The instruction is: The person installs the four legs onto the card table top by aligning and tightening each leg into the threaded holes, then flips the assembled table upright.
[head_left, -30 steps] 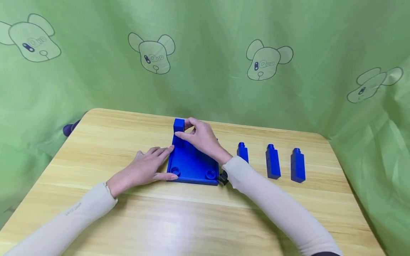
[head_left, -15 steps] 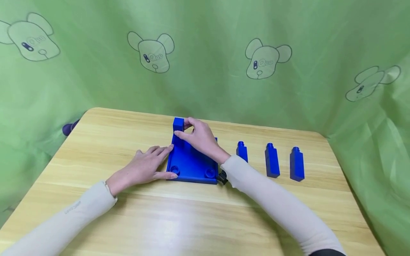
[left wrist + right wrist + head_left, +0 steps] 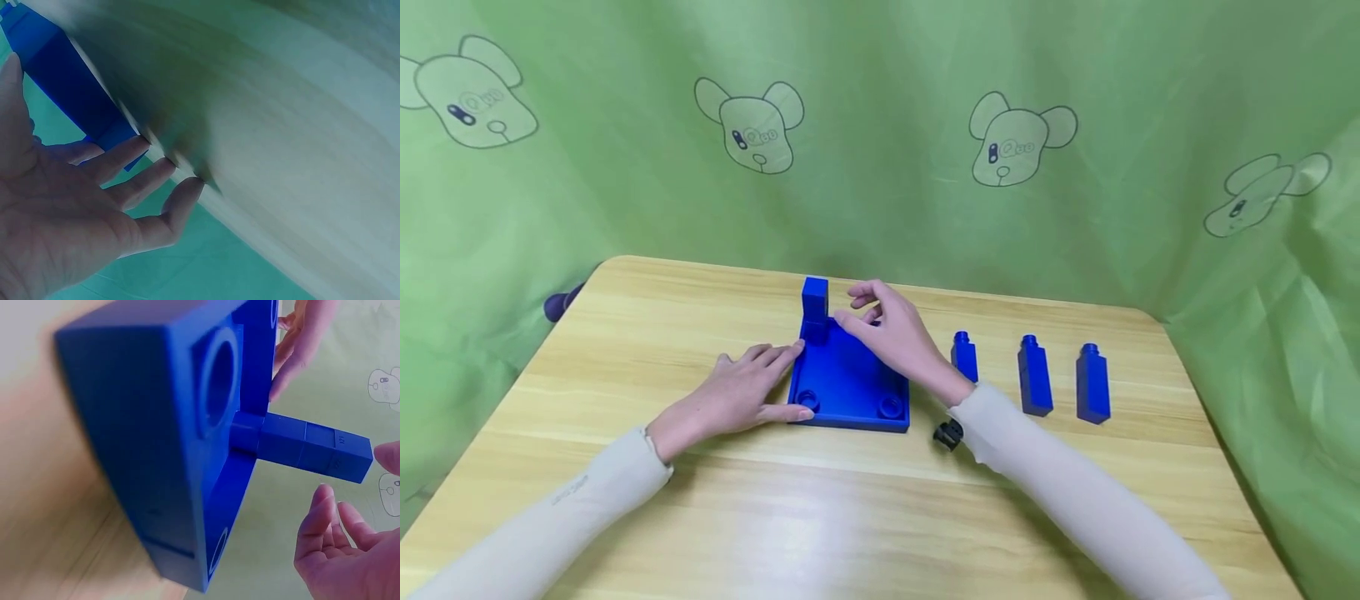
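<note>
Wood table, far edge against curtain. Blue tray nearer far edge. My left hand, fingers extended, touches tray's left edge, near-left corner. My right hand, loosely bent, grips nothing. Blue block upright at tray's far-left corner; three pegged blocks toward table's right edge.

- Smooth plastic, low sheen: tray and upright post at its far left corner.
- Smooth plastic: three loose posts, right of the tray.
- Wood-grain desk, glossy in front of the tray.
- Creased, cloth-like curtain behind the tray.
- Matt cloth sleeves, either side of the tray.
</note>
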Available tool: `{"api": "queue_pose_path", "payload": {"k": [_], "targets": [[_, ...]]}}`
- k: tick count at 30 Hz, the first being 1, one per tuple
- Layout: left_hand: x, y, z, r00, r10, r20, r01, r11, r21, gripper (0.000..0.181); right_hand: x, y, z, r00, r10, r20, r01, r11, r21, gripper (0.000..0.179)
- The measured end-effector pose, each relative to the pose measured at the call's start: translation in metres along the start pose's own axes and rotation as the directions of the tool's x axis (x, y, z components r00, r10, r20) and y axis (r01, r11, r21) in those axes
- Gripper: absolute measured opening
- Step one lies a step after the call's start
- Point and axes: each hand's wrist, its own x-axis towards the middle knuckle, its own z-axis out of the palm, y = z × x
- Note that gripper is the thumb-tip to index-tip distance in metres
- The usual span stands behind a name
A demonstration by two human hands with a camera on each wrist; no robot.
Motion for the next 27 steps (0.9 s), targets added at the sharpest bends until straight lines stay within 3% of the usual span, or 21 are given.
{"api": "queue_pose_path", "payload": {"k": [9,19,27], "targets": [[-0.004,-0.001,0.003,1.000,-0.005,-0.002,0.005,1.000,0.007,0.106,-0.020,0.005,-0.017,1.000,0.026,0.017,-0.026,1.000,0.004,0.047],[-0.008,0.002,0.005,1.000,0.008,-0.002,-0.008,1.000,0.025,0.107,-0.054,0.014,-0.028,0.997,0.052,-0.060,-0.047,0.996,0.075,0.033],[-0.002,0.002,0.003,1.000,0.023,-0.001,-0.023,0.999,0.040,0.107,-0.081,0.020,-0.063,0.988,0.048,-0.148,-0.030,0.992,0.121,0.024]]}}
